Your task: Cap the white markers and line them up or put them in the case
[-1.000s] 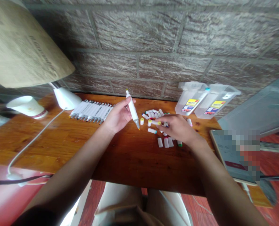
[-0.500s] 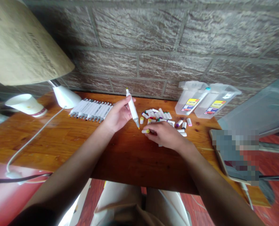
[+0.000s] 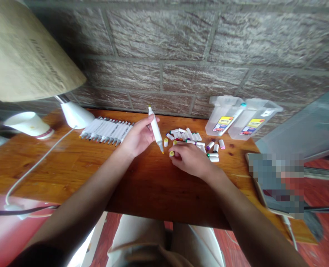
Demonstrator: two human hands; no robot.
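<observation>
My left hand (image 3: 138, 139) grips a white double-ended marker (image 3: 155, 128) between thumb and fingers. Both its tips are bare: a yellowish one at the top and an orange-yellow one pointing down near the table. Just right of that lower tip, my right hand (image 3: 191, 158) pinches a marker cap (image 3: 172, 154) whose yellow end faces me. Cap and tip are apart. Behind the right hand lies a loose pile of white caps (image 3: 189, 134) with coloured ends, partly hidden by it. One yellow-ended cap (image 3: 166, 142) stands between the hands.
Several uncapped markers (image 3: 107, 130) lie in a row at the left, by a lamp base (image 3: 77, 115) and a paper cup (image 3: 31, 125). Two clear plastic containers (image 3: 218, 116) stand at the back right, one with a marker leaning at it. A blurred device (image 3: 275, 185) rests at the right edge.
The cap in my right hand has turned from lying sideways to showing its yellow end towards me. My left hand and its marker stay nearly in place.
</observation>
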